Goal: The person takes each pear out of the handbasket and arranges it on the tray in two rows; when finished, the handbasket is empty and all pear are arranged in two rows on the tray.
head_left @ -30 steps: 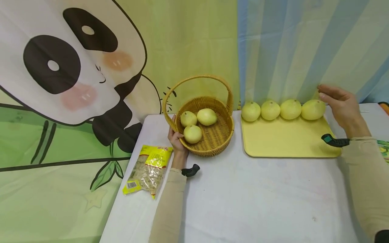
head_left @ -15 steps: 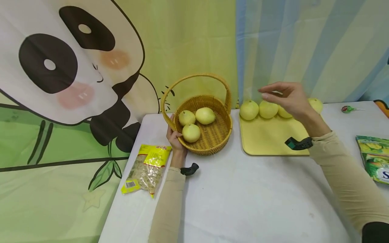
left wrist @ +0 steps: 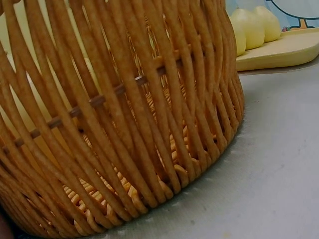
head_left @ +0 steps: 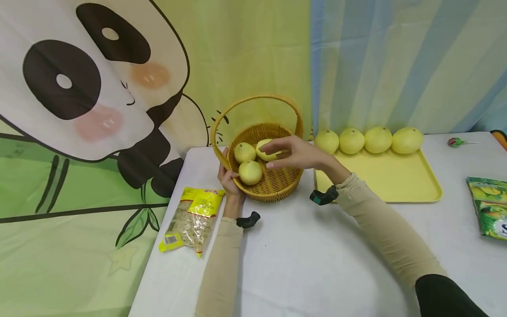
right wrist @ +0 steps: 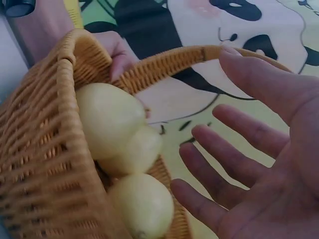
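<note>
A wicker basket (head_left: pixel 277 180) with a tall handle holds three pale yellow-green, pear-like fruits (head_left: pixel 250 172). At the basket's left side my left hand (head_left: pixel 229 178) grips the rim beside the handle's base. Over the basket's right part hovers my right hand (head_left: pixel 295 153), fingers spread and nothing in them; it hides part of one fruit in the head view. In the right wrist view the fingers are apart from the fruits. To the right, several similar fruits (head_left: pixel 378 140) stand in a row along the back edge of a yellow tray (head_left: pixel 388 182).
A yellow and clear food packet (head_left: pixel 194 220) lies left of the basket on the white-covered table (head_left: pixel 301 264). At the right are a green packet (head_left: pixel 491 207) and a small lollipop (head_left: pixel 456 141). A curtain with a panda print (head_left: pixel 107 79) hangs behind.
My right hand has moved left, from beside the tray's rightmost fruit, across the row, to over the basket. My left hand and the basket have stayed in place.
</note>
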A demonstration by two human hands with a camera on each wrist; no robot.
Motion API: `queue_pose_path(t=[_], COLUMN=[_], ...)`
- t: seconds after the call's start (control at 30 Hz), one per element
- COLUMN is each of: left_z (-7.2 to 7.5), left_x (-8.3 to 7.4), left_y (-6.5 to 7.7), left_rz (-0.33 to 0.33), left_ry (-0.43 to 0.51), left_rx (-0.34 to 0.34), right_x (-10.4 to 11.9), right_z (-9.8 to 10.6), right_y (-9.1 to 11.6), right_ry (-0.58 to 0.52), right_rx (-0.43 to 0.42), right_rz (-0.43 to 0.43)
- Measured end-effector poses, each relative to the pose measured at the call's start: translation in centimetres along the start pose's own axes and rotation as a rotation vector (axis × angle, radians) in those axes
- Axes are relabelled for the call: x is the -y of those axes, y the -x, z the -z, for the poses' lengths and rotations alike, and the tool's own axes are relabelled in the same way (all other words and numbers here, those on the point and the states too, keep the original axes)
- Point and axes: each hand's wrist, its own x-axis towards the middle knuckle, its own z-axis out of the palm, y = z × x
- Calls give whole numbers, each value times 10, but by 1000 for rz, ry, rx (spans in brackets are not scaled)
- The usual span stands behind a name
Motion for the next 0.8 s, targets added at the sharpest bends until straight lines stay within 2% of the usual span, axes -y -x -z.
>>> queue_pose_path(t=[0.2, 0.37, 0.6, 0.8], left_z=[1, 1, -1, -1], left_x=[0, 0, -2, -2], left_y=[2, 5, 3, 1], left_rz=[-10, -19, -14, -8], left_ry=[-23, -44, -31, -28], left_rx=[3, 11, 21, 1], right_x=[-11, -24, -26, -27], right_z=[-20, -32, -41, -45], right_y=[-34, -52, -66, -72], right_ry=[61, 88, 163, 208], right_rx=[7, 47, 69, 91], right_rz=[-35, -68, -59, -84])
